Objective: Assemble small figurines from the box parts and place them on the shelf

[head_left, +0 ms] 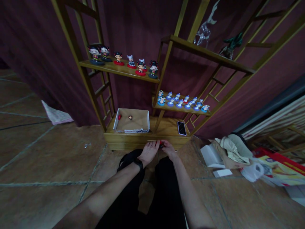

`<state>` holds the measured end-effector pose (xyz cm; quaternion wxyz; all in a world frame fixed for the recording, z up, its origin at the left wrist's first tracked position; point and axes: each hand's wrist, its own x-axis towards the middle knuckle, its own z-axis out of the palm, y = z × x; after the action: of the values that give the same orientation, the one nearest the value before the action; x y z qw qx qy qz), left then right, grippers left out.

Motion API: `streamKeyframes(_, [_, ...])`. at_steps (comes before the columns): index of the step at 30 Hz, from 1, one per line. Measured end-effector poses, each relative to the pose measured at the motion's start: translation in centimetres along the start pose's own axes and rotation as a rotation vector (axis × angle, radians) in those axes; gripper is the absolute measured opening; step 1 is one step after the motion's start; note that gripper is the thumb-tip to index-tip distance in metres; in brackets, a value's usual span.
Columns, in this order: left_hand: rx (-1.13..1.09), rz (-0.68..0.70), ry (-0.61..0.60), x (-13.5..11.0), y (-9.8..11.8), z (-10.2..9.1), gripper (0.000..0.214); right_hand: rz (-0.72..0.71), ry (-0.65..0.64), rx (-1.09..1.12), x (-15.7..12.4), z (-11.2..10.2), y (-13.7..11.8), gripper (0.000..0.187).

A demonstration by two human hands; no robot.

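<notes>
Just in front of the cabinet's lower edge, my left hand (pixel 150 150) and my right hand (pixel 169 149) meet, fingers closed around a small red and dark figurine (pixel 161 144). Fingers cover most of it, so its details cannot be made out. A thin light stick (pixel 152 140) shows by the left fingers; whether they grip it is unclear. Beyond the left hand stands a shallow open cardboard box (pixel 133 126), with a small red piece (pixel 119 117) and a little dark-haired figure part (pixel 130 117) inside.
Several figurines (pixel 140 68) stand on the upper left shelf, and several blue-and-white ones (pixel 180 103) on the lower right shelf. A phone (pixel 181 128) lies on the cabinet top. Glass deer (pixel 203 31) sits higher up. White boxes (pixel 212 156) and bags (pixel 254 171) crowd the right floor.
</notes>
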<state>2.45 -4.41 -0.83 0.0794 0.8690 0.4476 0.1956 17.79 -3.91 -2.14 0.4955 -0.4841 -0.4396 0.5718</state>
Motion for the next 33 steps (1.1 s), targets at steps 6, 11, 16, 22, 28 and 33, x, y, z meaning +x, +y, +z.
streamKeyframes(6, [0.138,0.06,0.008,-0.3,0.1,-0.2,0.046,-0.011,0.007,-0.019,-0.1,-0.1,0.0,0.037])
streamKeyframes(11, [0.221,0.081,0.023,-0.4,0.3,-0.3,0.045,-0.013,-0.009,-0.042,0.1,-0.2,0.0,0.034])
streamKeyframes(16, [0.296,0.106,0.041,-0.4,0.4,-0.5,0.042,-0.012,-0.013,-0.021,0.3,-0.3,0.4,0.03])
streamKeyframes(22, [0.305,0.106,0.038,-0.5,0.6,-0.6,0.043,0.003,-0.029,-0.012,0.3,-0.5,0.7,0.033])
streamKeyframes(28, [0.304,0.101,0.024,-0.5,0.8,-0.8,0.043,0.006,-0.037,-0.017,0.4,-0.6,0.8,0.034])
streamKeyframes(33, [0.199,0.067,-0.029,-0.4,0.6,-1.0,0.046,-0.007,-0.045,-0.051,0.5,-0.7,1.0,0.034])
